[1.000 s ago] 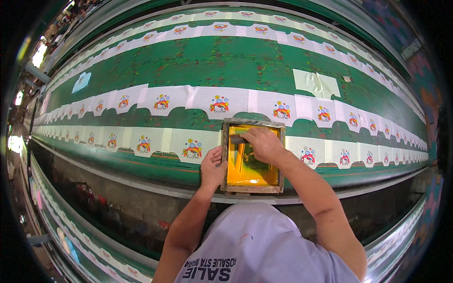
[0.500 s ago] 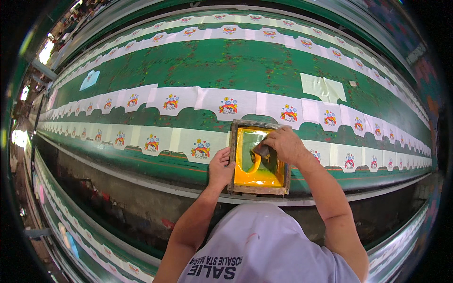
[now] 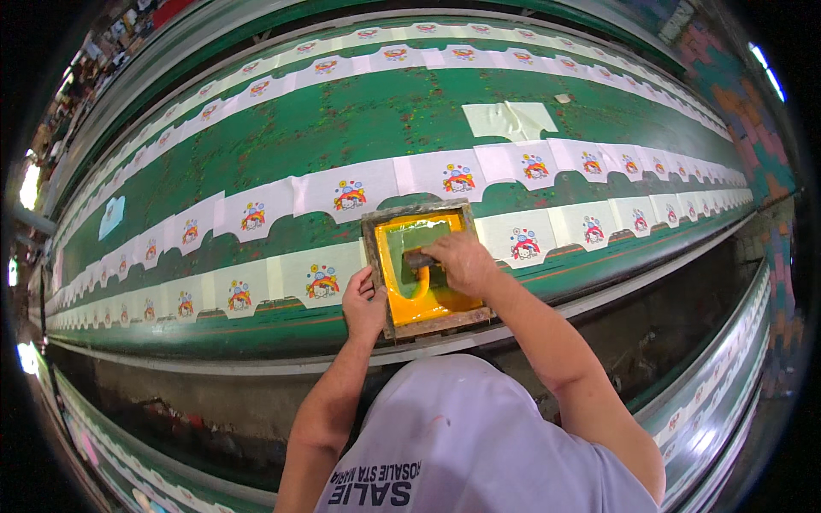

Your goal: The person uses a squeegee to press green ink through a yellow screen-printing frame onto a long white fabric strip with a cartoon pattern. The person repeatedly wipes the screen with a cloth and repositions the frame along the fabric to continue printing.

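A wooden-sided screen-printing frame (image 3: 372, 248) lies over the near row of printed fabric pieces. Bright yellow-orange ink (image 3: 436, 303) pools along its near side and streaks the mesh. My left hand (image 3: 365, 306) grips the frame's left side, fingers against the wood. Inside the frame, my right hand (image 3: 462, 263) is closed around a small dark squeegee (image 3: 417, 259), whose lower edge is in the ink. The fabric under the frame is mostly hidden.
Pale fabric pieces with colourful cartoon prints (image 3: 351, 195) run in rows along the long green table (image 3: 342, 124). A loose pale-green piece (image 3: 509, 121) and a light-blue piece (image 3: 112, 216) lie between rows. A metal rail (image 3: 282, 366) edges the near side; another table stands behind me.
My view has turned, so the table and frame appear shifted left and tilted. The squeegee sits a little further left within the frame. My left hand stays at the frame's left side.
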A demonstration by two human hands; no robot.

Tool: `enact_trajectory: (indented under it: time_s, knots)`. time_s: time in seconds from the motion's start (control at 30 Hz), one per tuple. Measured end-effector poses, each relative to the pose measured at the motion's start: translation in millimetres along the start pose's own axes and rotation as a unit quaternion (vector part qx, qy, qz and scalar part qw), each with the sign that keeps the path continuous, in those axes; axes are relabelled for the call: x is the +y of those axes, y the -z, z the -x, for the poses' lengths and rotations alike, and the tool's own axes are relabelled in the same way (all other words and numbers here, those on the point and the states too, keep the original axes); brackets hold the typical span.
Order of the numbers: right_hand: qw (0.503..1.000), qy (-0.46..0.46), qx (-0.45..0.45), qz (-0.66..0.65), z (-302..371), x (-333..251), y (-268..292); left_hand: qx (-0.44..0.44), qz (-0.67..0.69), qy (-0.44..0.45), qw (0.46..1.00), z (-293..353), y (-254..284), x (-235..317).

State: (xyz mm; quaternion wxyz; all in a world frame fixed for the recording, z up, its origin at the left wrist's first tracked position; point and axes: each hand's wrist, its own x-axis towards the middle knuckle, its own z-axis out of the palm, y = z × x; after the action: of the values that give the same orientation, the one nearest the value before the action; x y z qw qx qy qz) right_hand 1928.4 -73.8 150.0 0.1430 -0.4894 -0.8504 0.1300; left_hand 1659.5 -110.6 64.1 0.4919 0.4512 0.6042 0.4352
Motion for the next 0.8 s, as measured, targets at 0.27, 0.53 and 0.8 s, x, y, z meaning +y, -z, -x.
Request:
enact_trajectory:
  time_s: [0.27,0.53,0.8]
  knots:
    - [1.0,-0.021,-0.004,-0.021,72,-64,-8,0.026,-0.078,-0.154,0.985,6,-9,-17]
    - [0.997,-0.041,0.03,-0.049,104,-84,-18,0.044,-0.189,-0.249,0.949,9,-14,-27]
    - [0.93,-0.206,0.256,-0.163,141,-52,-23,0.039,-0.141,-0.195,0.97,10,-13,-9]
